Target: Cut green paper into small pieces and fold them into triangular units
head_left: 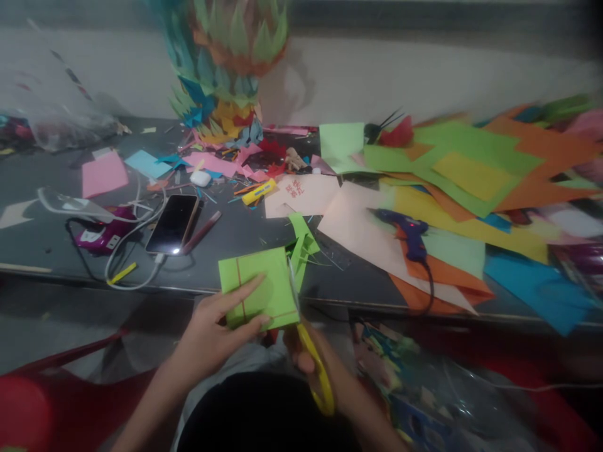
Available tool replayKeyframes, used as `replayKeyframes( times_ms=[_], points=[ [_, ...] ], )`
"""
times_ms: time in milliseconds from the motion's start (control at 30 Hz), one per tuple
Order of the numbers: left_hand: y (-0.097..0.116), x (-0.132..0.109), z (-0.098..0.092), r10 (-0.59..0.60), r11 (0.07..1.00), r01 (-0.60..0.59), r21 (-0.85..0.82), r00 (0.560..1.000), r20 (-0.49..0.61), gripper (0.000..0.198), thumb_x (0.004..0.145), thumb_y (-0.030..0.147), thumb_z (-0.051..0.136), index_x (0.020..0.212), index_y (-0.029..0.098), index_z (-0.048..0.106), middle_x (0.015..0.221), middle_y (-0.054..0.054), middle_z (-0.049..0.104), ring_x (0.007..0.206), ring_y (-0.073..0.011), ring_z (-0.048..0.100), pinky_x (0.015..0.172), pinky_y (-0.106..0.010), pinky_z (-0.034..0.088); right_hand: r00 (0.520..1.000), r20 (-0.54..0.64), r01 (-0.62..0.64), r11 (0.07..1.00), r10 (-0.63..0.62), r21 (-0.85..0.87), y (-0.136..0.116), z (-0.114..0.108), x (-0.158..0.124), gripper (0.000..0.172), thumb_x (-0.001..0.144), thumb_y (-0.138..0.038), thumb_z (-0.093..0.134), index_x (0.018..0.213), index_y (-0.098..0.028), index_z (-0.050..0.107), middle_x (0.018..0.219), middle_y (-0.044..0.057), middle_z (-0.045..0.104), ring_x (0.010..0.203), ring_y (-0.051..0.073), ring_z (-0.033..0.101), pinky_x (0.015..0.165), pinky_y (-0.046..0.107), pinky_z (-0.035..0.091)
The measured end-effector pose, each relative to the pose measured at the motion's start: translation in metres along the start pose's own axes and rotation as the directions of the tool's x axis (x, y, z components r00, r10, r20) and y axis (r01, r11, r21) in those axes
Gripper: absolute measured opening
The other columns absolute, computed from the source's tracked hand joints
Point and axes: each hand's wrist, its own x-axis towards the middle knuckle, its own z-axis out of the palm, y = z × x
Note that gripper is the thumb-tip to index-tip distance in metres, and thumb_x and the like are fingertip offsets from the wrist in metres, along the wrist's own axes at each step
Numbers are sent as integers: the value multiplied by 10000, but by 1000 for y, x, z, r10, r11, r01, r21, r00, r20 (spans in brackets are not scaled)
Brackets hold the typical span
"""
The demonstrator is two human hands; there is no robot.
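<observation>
My left hand (221, 326) is closed on a light green paper square (259, 282), its index finger and another finger stretched across the top face. Thin brownish lines run along two sides of the square. Yellow-handled scissors (316, 370) are in my right hand (306, 355), with the blades along the paper's right edge. Beside the blades, narrow green paper strips (304, 245) lie at the table's front. Part of my right hand is hidden behind the scissor handle.
A phone (173, 223) on a white cable lies left, near a purple power strip (106, 232). A blue glue gun (409, 232) rests among coloured paper sheets (471, 163) at right. A folded-paper sculpture (226, 75) stands at the back, with paper scraps around it.
</observation>
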Motion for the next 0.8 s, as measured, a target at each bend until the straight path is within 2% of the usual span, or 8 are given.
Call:
replayKeyframes(
  times_ms=[233, 400, 567, 667, 800],
  points=[
    [0, 0, 4, -21, 1000, 20, -19, 1000, -12, 530, 768, 310, 637, 1267, 185, 512, 613, 16, 696, 470, -105, 603, 483, -182, 516, 998, 8, -62, 993, 61, 100, -3, -2, -1, 202, 681, -268, 570, 868, -200, 534, 607, -16, 513, 557, 137, 442, 533, 249, 354],
    [-1, -2, 5, -21, 1000, 20, -23, 999, -24, 528, 768, 310, 640, 1266, 192, 511, 605, 28, 695, 492, -112, 627, 499, -184, 525, 994, 11, -107, 980, 107, 167, 1, 4, -2, 229, 723, -390, 537, 843, -194, 543, 584, 3, 547, 521, 139, 449, 496, 249, 344],
    [1, -3, 4, -23, 998, 22, -52, 999, -27, 532, 767, 289, 646, 1270, 188, 505, 601, 26, 695, 505, -109, 639, 510, -170, 522, 980, 8, -189, 925, 198, 329, 16, 12, 0, 396, 818, -536, 352, 813, -184, 534, 551, -4, 528, 445, 98, 417, 420, 207, 284],
    [1, -4, 4, -30, 997, 29, -65, 999, -16, 528, 764, 289, 646, 1265, 189, 512, 649, 10, 708, 508, -109, 640, 510, -174, 526, 964, 23, -250, 866, 266, 433, 21, 13, 2, 421, 800, -574, 386, 775, -180, 531, 540, -15, 512, 433, 85, 409, 396, 192, 265],
    [-1, -5, 5, -44, 998, 44, -49, 999, 4, 534, 758, 300, 652, 1264, 201, 514, 672, 1, 710, 506, -108, 632, 504, -181, 529, 964, 4, -240, 863, 266, 444, 20, 13, 5, 354, 727, -531, 534, 767, -180, 536, 546, -26, 515, 444, 77, 420, 397, 182, 274]
  ],
)
